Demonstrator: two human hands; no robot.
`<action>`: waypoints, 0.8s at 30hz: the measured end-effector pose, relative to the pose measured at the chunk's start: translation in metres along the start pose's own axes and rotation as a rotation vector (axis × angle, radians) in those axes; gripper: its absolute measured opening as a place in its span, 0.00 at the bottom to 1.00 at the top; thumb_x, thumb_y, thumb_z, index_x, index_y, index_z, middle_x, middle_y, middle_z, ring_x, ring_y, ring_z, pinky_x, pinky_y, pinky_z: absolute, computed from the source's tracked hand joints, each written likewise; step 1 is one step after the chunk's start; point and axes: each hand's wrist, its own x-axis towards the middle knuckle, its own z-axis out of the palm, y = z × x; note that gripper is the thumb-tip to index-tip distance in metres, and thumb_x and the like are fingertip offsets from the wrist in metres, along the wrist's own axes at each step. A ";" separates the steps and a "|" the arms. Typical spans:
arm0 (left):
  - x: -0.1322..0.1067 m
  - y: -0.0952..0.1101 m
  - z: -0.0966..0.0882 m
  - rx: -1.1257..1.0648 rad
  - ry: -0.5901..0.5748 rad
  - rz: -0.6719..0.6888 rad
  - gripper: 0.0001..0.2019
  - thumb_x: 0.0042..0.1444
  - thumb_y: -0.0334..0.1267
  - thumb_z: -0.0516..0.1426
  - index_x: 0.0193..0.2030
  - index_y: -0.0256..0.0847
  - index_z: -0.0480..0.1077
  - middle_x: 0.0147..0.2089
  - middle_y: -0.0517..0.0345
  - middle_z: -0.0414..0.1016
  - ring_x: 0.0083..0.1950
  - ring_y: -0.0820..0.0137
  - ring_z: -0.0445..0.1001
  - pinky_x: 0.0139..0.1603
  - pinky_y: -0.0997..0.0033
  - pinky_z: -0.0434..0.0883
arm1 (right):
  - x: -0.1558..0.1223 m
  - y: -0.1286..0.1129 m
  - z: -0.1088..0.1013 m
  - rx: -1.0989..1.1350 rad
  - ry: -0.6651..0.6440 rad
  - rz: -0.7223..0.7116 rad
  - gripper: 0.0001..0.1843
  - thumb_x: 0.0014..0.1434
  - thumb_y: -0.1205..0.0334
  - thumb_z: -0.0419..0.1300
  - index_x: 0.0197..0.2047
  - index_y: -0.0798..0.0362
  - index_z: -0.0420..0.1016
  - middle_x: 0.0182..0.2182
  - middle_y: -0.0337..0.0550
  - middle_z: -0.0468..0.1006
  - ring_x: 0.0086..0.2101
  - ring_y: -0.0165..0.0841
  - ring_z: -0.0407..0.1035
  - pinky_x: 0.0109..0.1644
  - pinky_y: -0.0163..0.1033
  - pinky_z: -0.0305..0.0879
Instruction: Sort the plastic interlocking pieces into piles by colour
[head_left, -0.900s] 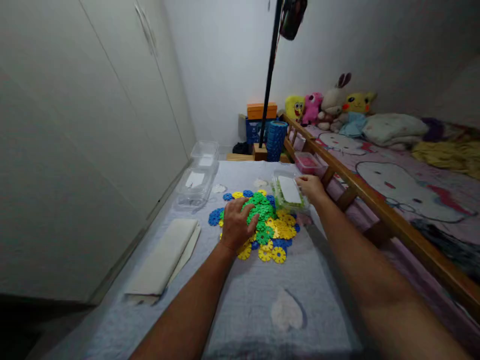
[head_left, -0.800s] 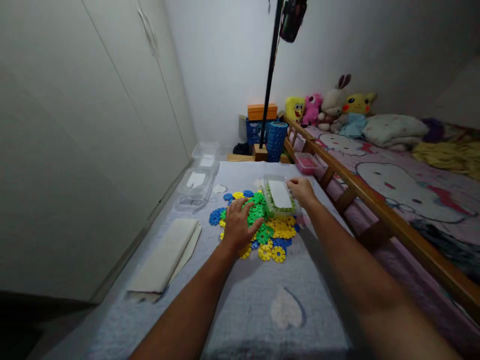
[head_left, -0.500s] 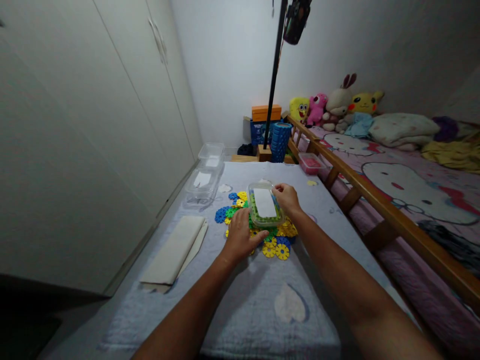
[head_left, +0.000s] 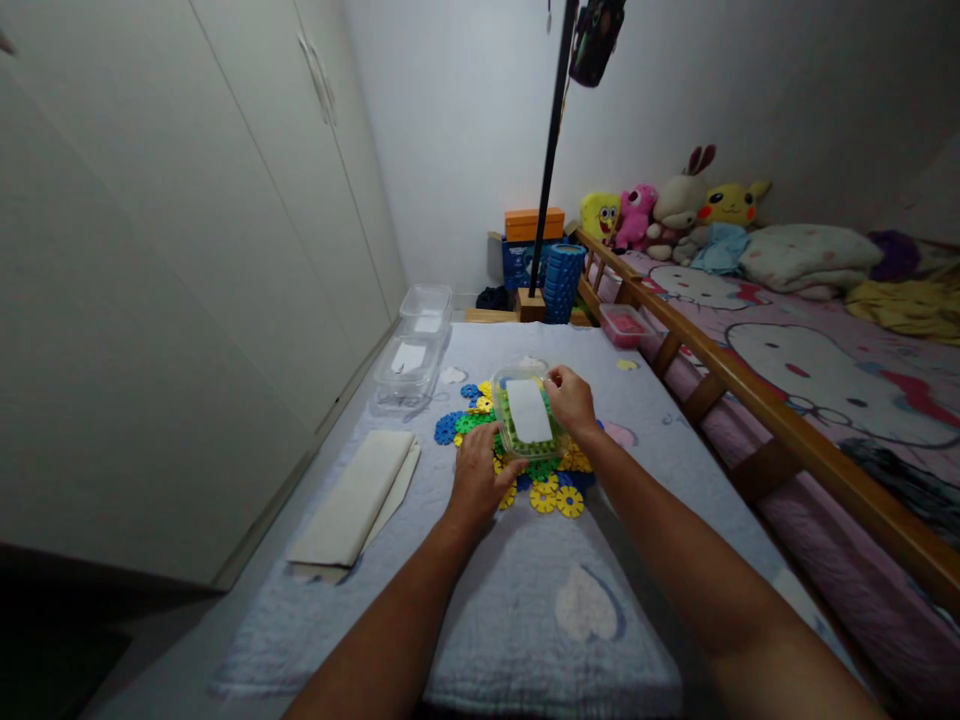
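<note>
A clear plastic box (head_left: 527, 418) with a white label and green pieces inside sits over a pile of green, yellow and blue flower-shaped discs (head_left: 551, 492) on a pale quilted mat (head_left: 525, 600). My right hand (head_left: 571, 399) grips the box at its far right corner. My left hand (head_left: 480, 475) rests at the box's near left edge, with the thumb against its side and the fingers curled on the discs.
Two empty clear boxes (head_left: 412, 360) stand at the mat's far left by white wardrobe doors (head_left: 225, 250). A folded white cloth (head_left: 356, 495) lies left. A pink box (head_left: 626, 325), a black pole (head_left: 551, 150), a wooden bed rail (head_left: 750, 400) and plush toys (head_left: 675, 205) are nearby.
My right hand has brought the box from the far right of the pile onto its middle. My left hand slid back off the green discs to the box's near edge.
</note>
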 end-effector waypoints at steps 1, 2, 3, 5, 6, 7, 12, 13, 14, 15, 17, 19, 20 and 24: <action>0.001 0.000 -0.001 -0.002 -0.001 0.002 0.25 0.56 0.42 0.65 0.59 0.41 0.67 0.58 0.45 0.74 0.62 0.53 0.70 0.64 0.47 0.66 | 0.000 -0.002 -0.002 -0.020 -0.003 0.008 0.08 0.61 0.63 0.56 0.39 0.52 0.77 0.36 0.45 0.82 0.37 0.36 0.73 0.42 0.36 0.61; 0.001 0.000 -0.002 -0.004 -0.003 0.004 0.24 0.56 0.42 0.64 0.59 0.41 0.67 0.57 0.45 0.74 0.61 0.53 0.70 0.63 0.48 0.67 | -0.001 -0.004 -0.003 -0.041 -0.008 0.013 0.08 0.61 0.63 0.56 0.40 0.52 0.77 0.37 0.46 0.82 0.38 0.37 0.73 0.42 0.37 0.61; 0.001 0.000 -0.002 -0.005 -0.006 0.005 0.24 0.57 0.42 0.64 0.59 0.41 0.67 0.57 0.45 0.75 0.61 0.54 0.70 0.63 0.48 0.67 | -0.001 -0.006 -0.005 -0.060 -0.014 0.017 0.08 0.62 0.63 0.56 0.41 0.52 0.77 0.37 0.46 0.82 0.38 0.37 0.74 0.42 0.37 0.61; 0.002 0.000 -0.003 -0.005 -0.011 0.005 0.24 0.57 0.42 0.64 0.59 0.41 0.68 0.57 0.45 0.75 0.61 0.53 0.71 0.63 0.48 0.67 | -0.001 -0.010 -0.008 -0.093 -0.026 0.020 0.09 0.62 0.64 0.56 0.43 0.52 0.77 0.38 0.47 0.82 0.38 0.38 0.74 0.42 0.37 0.61; 0.002 0.000 -0.003 -0.004 -0.011 0.004 0.24 0.57 0.42 0.64 0.59 0.40 0.68 0.57 0.44 0.75 0.60 0.53 0.71 0.62 0.48 0.67 | -0.002 -0.012 -0.010 -0.107 -0.029 0.021 0.10 0.63 0.64 0.56 0.44 0.52 0.77 0.38 0.47 0.82 0.38 0.38 0.74 0.41 0.37 0.61; 0.003 0.000 -0.003 -0.004 -0.009 0.004 0.24 0.57 0.42 0.64 0.59 0.40 0.68 0.57 0.44 0.75 0.60 0.53 0.71 0.62 0.48 0.67 | -0.002 -0.013 -0.011 -0.119 -0.031 0.022 0.10 0.63 0.64 0.56 0.45 0.52 0.77 0.38 0.48 0.82 0.38 0.38 0.74 0.41 0.37 0.60; 0.002 -0.002 -0.003 -0.003 -0.007 0.011 0.24 0.56 0.41 0.64 0.59 0.41 0.68 0.57 0.45 0.76 0.59 0.54 0.72 0.62 0.50 0.68 | -0.003 -0.014 -0.018 -0.124 -0.024 -0.004 0.09 0.63 0.64 0.56 0.44 0.52 0.75 0.36 0.47 0.81 0.36 0.38 0.72 0.40 0.38 0.59; 0.002 -0.003 -0.003 -0.006 -0.012 0.011 0.24 0.56 0.41 0.64 0.59 0.40 0.68 0.57 0.45 0.76 0.59 0.55 0.72 0.62 0.50 0.69 | -0.003 -0.013 -0.019 -0.108 -0.019 -0.025 0.07 0.62 0.64 0.55 0.42 0.52 0.74 0.36 0.46 0.80 0.36 0.38 0.71 0.41 0.38 0.59; 0.002 -0.003 -0.004 -0.011 -0.019 0.012 0.24 0.56 0.41 0.64 0.59 0.40 0.68 0.57 0.45 0.76 0.59 0.55 0.72 0.62 0.51 0.69 | -0.003 -0.011 -0.019 -0.088 -0.014 -0.049 0.07 0.62 0.64 0.55 0.40 0.52 0.74 0.35 0.46 0.79 0.36 0.37 0.70 0.41 0.38 0.59; 0.002 -0.003 -0.004 -0.019 -0.024 0.011 0.24 0.57 0.41 0.64 0.60 0.40 0.68 0.57 0.45 0.76 0.59 0.55 0.72 0.62 0.51 0.69 | -0.003 -0.010 -0.019 -0.066 -0.008 -0.071 0.06 0.61 0.65 0.55 0.38 0.52 0.73 0.35 0.45 0.79 0.35 0.37 0.70 0.42 0.38 0.59; 0.001 -0.002 -0.005 -0.033 -0.028 0.009 0.25 0.57 0.41 0.64 0.60 0.41 0.68 0.58 0.46 0.75 0.60 0.55 0.72 0.62 0.51 0.68 | -0.003 -0.007 -0.018 -0.024 0.011 -0.103 0.05 0.60 0.65 0.54 0.36 0.51 0.71 0.34 0.45 0.77 0.35 0.37 0.68 0.43 0.39 0.60; 0.001 -0.001 -0.006 -0.043 -0.028 0.006 0.25 0.57 0.41 0.63 0.61 0.42 0.68 0.58 0.46 0.75 0.60 0.55 0.72 0.63 0.50 0.68 | -0.003 -0.005 -0.017 0.009 0.035 -0.133 0.04 0.59 0.65 0.53 0.36 0.51 0.70 0.34 0.45 0.76 0.36 0.37 0.67 0.44 0.39 0.61; 0.001 0.000 -0.006 -0.045 -0.028 0.004 0.24 0.57 0.41 0.63 0.61 0.42 0.68 0.58 0.46 0.75 0.60 0.55 0.72 0.63 0.50 0.68 | -0.003 -0.004 -0.016 0.020 0.050 -0.147 0.04 0.59 0.65 0.53 0.36 0.51 0.69 0.35 0.46 0.76 0.37 0.38 0.67 0.45 0.39 0.61; 0.001 0.001 -0.007 -0.048 -0.032 0.001 0.25 0.57 0.42 0.63 0.61 0.41 0.68 0.58 0.45 0.75 0.61 0.55 0.72 0.63 0.50 0.68 | -0.005 -0.002 -0.012 0.030 0.079 -0.166 0.04 0.59 0.64 0.53 0.37 0.50 0.69 0.36 0.47 0.76 0.38 0.38 0.67 0.46 0.40 0.62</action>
